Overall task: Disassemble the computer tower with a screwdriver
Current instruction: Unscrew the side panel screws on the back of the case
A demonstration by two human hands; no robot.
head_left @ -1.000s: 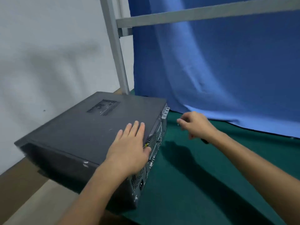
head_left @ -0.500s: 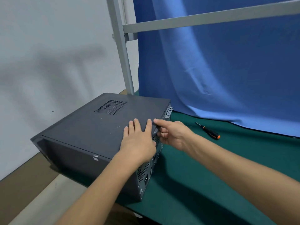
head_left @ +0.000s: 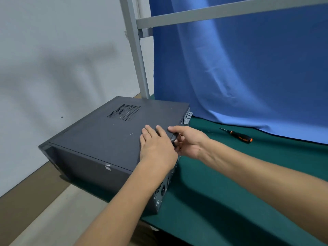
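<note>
Light is even, fairly bright and diffuse, from above and somewhat right. Soft wide shadows smear the grey wall (head_left: 58, 71) at left; a darker arm shadow lies on the green mat (head_left: 204, 197). Pale sheen on folds of the blue cloth (head_left: 239, 77). The dark computer tower (head_left: 106, 139) keeps vent detail. Wide-angle bend tilts the metal post (head_left: 136, 55). The near forearms (head_left: 110, 210) are slightly soft.

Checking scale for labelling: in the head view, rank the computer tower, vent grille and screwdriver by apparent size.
Largest: computer tower.
Then vent grille and screwdriver: alike in length, grille broader, so unranked.
</note>
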